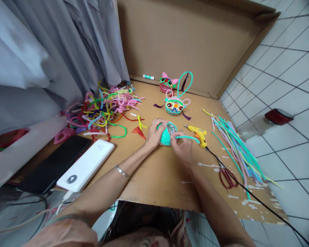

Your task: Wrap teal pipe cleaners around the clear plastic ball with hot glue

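The left hand [154, 134] has its fingers curled round a teal ball [167, 134], a small round form wrapped in fuzzy stems with a clear patch on top, held low over the cardboard worktop [157, 180]. The right hand [183, 148] pinches a teal pipe cleaner [189, 137] against the ball. Its free end trails right of the fingers toward the yellow glue gun [199, 134] just beyond them. The ball looks light and somewhat crushable, so it is best cupped round its sides. The pipe cleaner is soft, bendy wire, easiest gripped close to its end. Red scissors [228, 176] lie well to the right of the fingers.
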### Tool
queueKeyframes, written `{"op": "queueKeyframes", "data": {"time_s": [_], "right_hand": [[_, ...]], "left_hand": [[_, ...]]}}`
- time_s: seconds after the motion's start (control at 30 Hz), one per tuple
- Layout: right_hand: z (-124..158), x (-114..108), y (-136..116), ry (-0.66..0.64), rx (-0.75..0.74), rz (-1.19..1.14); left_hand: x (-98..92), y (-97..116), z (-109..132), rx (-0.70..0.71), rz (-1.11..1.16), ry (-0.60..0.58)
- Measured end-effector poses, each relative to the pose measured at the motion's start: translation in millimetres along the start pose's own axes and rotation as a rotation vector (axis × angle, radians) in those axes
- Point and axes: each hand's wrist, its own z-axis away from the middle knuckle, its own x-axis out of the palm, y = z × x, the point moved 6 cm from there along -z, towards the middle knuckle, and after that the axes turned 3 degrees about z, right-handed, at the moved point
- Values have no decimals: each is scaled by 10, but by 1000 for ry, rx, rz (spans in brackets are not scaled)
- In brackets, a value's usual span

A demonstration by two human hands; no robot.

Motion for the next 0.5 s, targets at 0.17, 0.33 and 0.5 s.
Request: {"op": "queueKeyframes", "data": {"time_s": [0.17,0.33,0.5], "right_hand": [[-2,-3,-17,-5,3,10],[21,-14,-31,12,-4,-2],[34,4,-37,7,-23,-3]], "left_hand": [[-6,0,-9,-1,22,5],[-7,30,-16,1,2,-5],[-10,46,-8,-14,-32,-15]]}}
